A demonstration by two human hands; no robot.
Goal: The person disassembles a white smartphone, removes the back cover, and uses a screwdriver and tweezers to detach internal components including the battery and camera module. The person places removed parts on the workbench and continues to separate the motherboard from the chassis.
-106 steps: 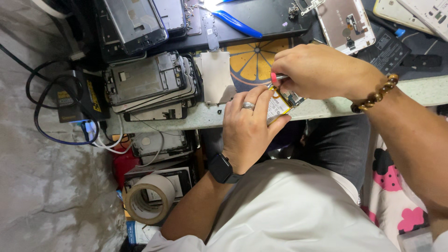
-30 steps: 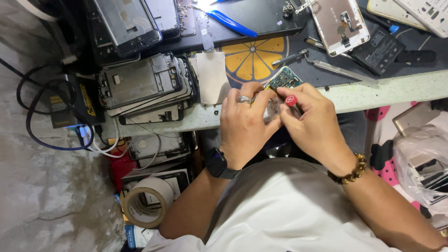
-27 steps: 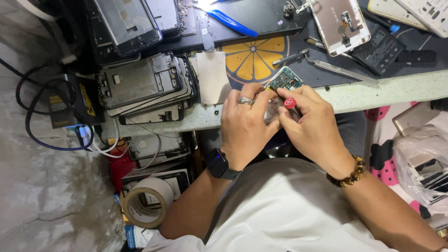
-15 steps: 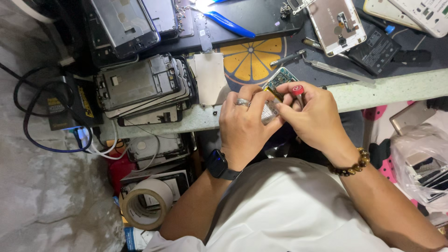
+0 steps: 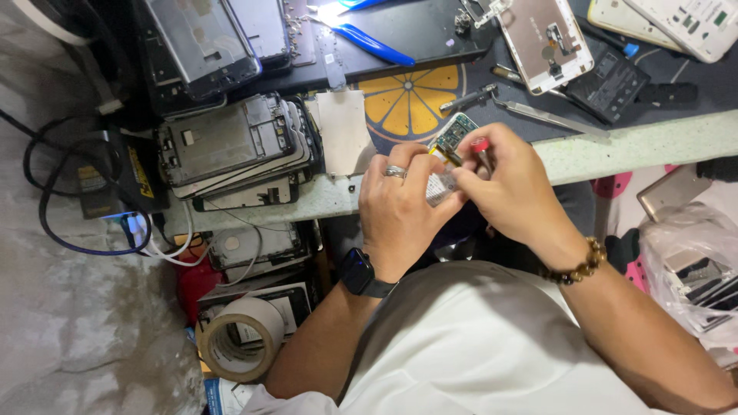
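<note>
My left hand (image 5: 400,204), with a ring and a dark wristwatch, grips an opened phone (image 5: 448,150) whose green circuit board shows at its top end. My right hand (image 5: 511,188), with a bead bracelet on the wrist, pinches a small red-capped screwdriver (image 5: 481,150) against that phone. Both hands meet at the front edge of the workbench (image 5: 630,142), above my lap. Most of the phone is hidden behind my fingers.
A stack of phone frames (image 5: 231,150) lies left of my hands, a metal plate (image 5: 342,131) beside it. Blue-handled pliers (image 5: 373,42), tweezers (image 5: 550,115), a white phone back (image 5: 546,34) and an orange-slice mat (image 5: 407,96) lie behind. A tape roll (image 5: 242,338) and cables (image 5: 77,200) sit below left.
My right hand has come down from above the phone and now works the red-capped screwdriver on it. The left hand keeps its grip; both hands shifted slightly up toward the bench.
</note>
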